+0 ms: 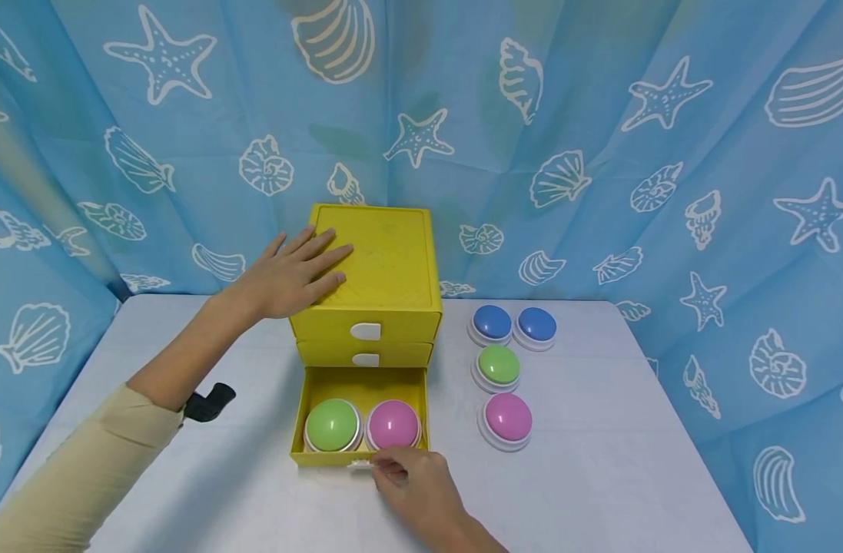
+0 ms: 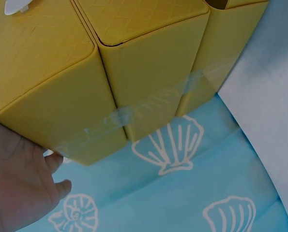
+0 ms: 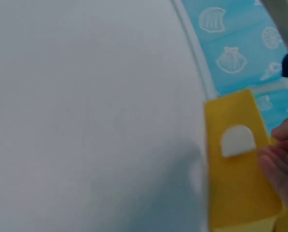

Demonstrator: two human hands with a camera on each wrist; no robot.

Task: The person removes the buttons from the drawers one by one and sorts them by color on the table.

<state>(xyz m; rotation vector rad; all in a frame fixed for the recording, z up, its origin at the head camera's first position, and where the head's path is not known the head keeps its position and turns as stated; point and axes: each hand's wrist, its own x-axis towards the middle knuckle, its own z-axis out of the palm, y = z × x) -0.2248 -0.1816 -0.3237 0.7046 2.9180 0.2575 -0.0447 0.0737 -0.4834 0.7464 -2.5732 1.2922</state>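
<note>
A yellow drawer cabinet [image 1: 380, 261] stands at the back of the table, its lowest drawer [image 1: 298, 422] pulled out. Inside that drawer sit a green-domed push button [image 1: 333, 425] and a pink-domed one [image 1: 393, 424], side by side on white bases. My left hand [image 1: 290, 276] rests on the cabinet's top left part with fingers spread. At the drawer's front, my right hand [image 1: 424, 488] has loosely bent fingers beside the white handle [image 1: 360, 465]. The right wrist view shows these fingers by the drawer front's edge, apart from the handle [image 3: 238, 140].
To the cabinet's right, on the white table [image 1: 601, 461], are two blue-domed buttons [image 1: 492, 322], a green one [image 1: 499, 365] and a pink one [image 1: 508, 418]. A blue seashell-print curtain [image 1: 462, 115] hangs behind. Near my left forearm is a black object [image 1: 210, 402].
</note>
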